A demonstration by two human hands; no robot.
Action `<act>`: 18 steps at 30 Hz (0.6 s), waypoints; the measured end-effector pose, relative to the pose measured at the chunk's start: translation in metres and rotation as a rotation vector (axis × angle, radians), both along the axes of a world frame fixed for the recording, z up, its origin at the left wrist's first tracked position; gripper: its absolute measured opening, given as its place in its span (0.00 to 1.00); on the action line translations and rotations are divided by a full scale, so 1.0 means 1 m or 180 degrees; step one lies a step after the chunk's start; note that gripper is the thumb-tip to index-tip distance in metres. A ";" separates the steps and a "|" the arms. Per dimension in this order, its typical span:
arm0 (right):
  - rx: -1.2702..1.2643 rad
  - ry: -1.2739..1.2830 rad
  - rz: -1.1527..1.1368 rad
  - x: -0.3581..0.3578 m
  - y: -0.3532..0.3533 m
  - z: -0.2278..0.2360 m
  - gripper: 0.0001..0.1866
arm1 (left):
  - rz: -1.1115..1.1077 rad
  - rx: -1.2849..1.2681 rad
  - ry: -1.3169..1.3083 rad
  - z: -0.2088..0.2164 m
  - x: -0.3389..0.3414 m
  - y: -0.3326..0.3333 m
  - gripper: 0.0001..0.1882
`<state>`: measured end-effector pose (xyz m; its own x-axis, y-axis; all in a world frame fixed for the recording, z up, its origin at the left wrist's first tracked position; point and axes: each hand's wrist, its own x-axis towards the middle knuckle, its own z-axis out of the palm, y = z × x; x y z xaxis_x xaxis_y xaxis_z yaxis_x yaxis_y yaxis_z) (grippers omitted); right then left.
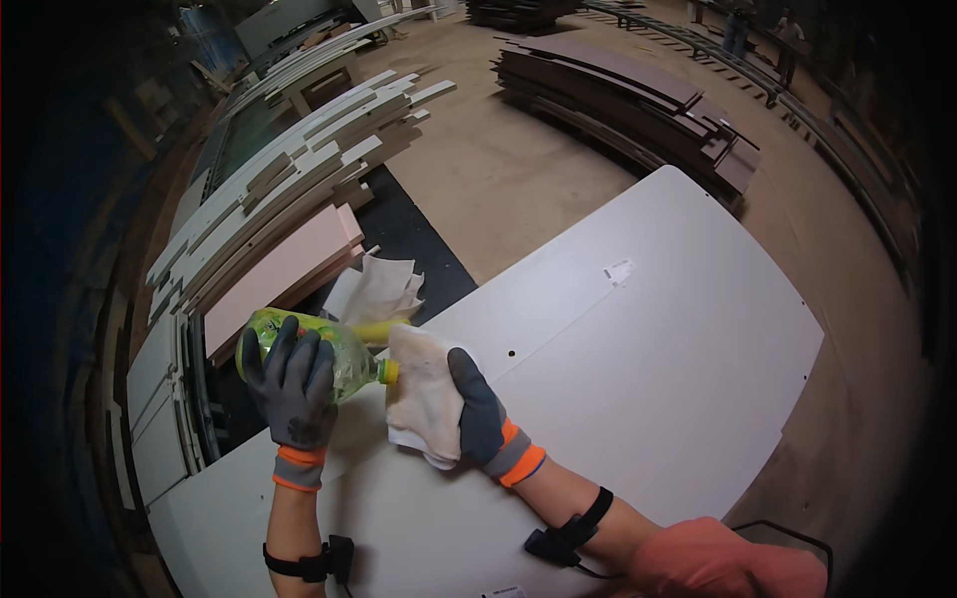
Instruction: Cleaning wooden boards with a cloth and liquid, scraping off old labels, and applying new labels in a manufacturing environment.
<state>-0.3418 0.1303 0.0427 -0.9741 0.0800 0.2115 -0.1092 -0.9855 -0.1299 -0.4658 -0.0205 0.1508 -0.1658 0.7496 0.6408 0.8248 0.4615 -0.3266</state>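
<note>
My left hand (294, 384), in a grey glove with an orange cuff, is closed round a clear plastic bottle (351, 361) with a green label. The bottle lies on its side, its yellow cap (389, 372) pointing right at a folded whitish cloth (424, 394). My right hand (480, 409), gloved alike, grips that cloth by its right side. Both hands are above a large white panel (638, 399) with a small paper label (618, 271) and a dark hole. Behind the bottle a yellow object (381, 330) shows only in part.
White boards (299, 169) lie stacked at the left, with a pink board (284, 279) beside them. More cloth (376, 289) rests on a black surface (424, 239). Dark brown panels (618, 100) are piled beyond the white panel. A roller conveyor (698, 50) runs along the far right.
</note>
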 end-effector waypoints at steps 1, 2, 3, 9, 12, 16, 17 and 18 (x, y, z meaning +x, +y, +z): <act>-0.0001 0.0006 0.0011 0.001 0.000 0.001 0.34 | 0.0114 0.0073 0.0124 0.000 -0.001 0.000 0.21; 0.0085 -0.0127 -0.0066 0.002 0.001 0.005 0.35 | 0.0125 0.0068 0.0123 0.001 -0.001 0.000 0.21; 0.0170 -0.0258 -0.0145 0.002 0.001 0.007 0.35 | 0.0165 0.0101 0.0111 0.001 -0.001 0.000 0.21; 0.0200 -0.0309 -0.0190 -0.001 0.009 -0.002 0.36 | 0.0075 0.0019 0.0006 -0.012 0.003 -0.006 0.21; -0.0350 0.0057 0.0275 -0.001 0.013 -0.006 0.33 | 0.0104 0.0057 0.0013 -0.023 -0.004 -0.006 0.24; 0.0472 -0.0249 -0.0319 0.005 0.008 0.025 0.30 | 0.0046 0.0315 -0.0463 -0.038 -0.007 -0.016 0.29; -0.0049 0.0033 -0.0033 0.004 0.010 0.011 0.31 | 0.0130 0.0322 -0.0570 -0.042 -0.008 -0.018 0.31; -0.0552 0.0344 0.0260 0.003 0.012 0.003 0.33 | 0.0221 0.0337 -0.0664 -0.046 -0.012 -0.019 0.33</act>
